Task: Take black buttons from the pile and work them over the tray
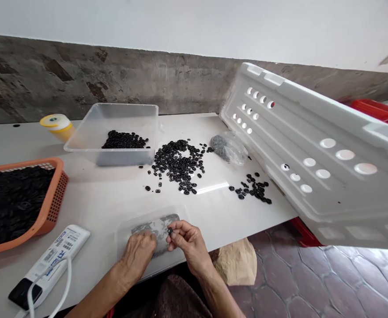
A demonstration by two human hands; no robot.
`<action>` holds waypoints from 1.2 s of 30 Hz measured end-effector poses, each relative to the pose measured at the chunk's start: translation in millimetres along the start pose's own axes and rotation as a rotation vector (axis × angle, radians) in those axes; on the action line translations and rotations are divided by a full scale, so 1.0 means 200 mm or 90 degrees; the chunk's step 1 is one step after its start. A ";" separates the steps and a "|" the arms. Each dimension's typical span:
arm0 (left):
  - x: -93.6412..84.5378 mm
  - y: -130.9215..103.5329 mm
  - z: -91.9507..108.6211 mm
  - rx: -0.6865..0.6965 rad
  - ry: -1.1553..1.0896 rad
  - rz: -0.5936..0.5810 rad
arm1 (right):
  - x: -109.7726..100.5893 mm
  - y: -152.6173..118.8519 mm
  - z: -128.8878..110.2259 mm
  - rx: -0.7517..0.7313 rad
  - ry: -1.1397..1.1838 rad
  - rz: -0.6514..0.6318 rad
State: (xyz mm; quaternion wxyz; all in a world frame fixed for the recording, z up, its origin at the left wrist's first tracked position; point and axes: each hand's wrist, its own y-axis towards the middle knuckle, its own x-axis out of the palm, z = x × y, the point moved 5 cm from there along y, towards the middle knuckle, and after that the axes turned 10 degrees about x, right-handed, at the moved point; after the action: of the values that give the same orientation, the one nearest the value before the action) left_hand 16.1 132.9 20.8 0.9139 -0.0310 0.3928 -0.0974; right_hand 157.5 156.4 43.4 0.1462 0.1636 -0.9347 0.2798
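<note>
My right hand [186, 243] pinches a small black part [170, 231] between thumb and fingertips, above the near tray's right side. My left hand [140, 252] rests over a shallow clear tray [122, 225] holding small greyish pieces [162, 223]; its fingers curl down and the fingertips are hidden, so what they hold cannot be made out. Beyond the tray, a loose pile of black oval parts [177, 161] lies on the white table [97, 190]. A smaller group of black parts [258, 190] lies to the right.
A clear bin [127, 157] with black parts stands behind. At left are an orange basket [53, 194] full of black pieces, a yellow-white roll [59, 126] and a power strip [58, 251]. A bag [228, 148] and a large white perforated panel [280, 132] are at right.
</note>
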 end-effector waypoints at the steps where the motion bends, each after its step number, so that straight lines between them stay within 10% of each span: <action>1: -0.01 0.00 0.00 0.002 -0.016 0.002 | 0.00 0.00 0.00 0.002 -0.005 0.000; 16: -0.06 -0.06 -0.05 -0.101 -0.622 0.064 | 0.07 0.02 0.01 -0.061 -0.173 -0.012; 27: -0.10 -0.08 -0.05 -0.055 -0.600 0.006 | 0.20 -0.05 -0.07 -0.211 -0.530 -0.035; 36: -0.09 -0.10 -0.01 -0.052 -0.536 0.074 | 0.17 -0.06 -0.03 -0.208 -0.485 0.014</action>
State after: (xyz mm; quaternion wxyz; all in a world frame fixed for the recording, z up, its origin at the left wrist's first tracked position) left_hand -0.8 117.6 35.8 0.9965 -0.0820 -0.0103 -0.0091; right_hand 133.4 142.3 66.1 -0.1897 0.2199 -0.9557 0.0490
